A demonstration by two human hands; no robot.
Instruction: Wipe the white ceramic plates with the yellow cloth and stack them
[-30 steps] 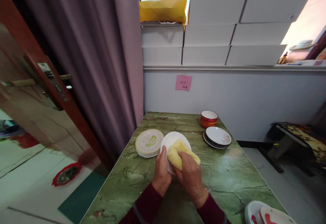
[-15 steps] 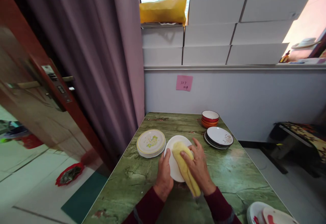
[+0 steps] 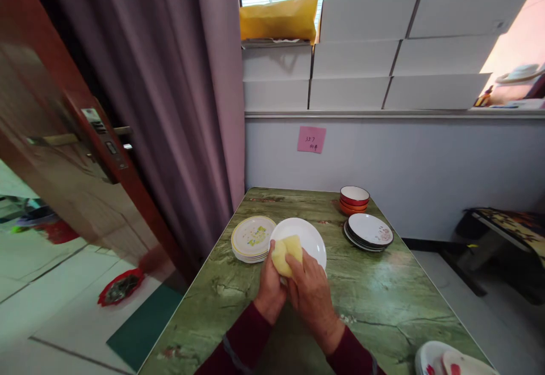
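Note:
A white plate (image 3: 307, 235) is tilted up over the green marble table (image 3: 374, 290). My left hand (image 3: 268, 290) grips its near left rim. My right hand (image 3: 312, 292) is closed on a yellow cloth (image 3: 286, 253) and presses it against the plate's near edge. Both sleeves are dark red.
A stack of yellow-rimmed plates (image 3: 252, 237) sits left of the white plate. Dark-rimmed plates (image 3: 368, 230) and red bowls (image 3: 354, 198) stand at the back right. More plates (image 3: 451, 361) lie at the near right corner. A curtain (image 3: 170, 96) and an open door (image 3: 63, 153) stand on the left.
My right hand drew the cloth back from a long fold across the plate and bunched it at the near left rim. The plate now shows more of its face.

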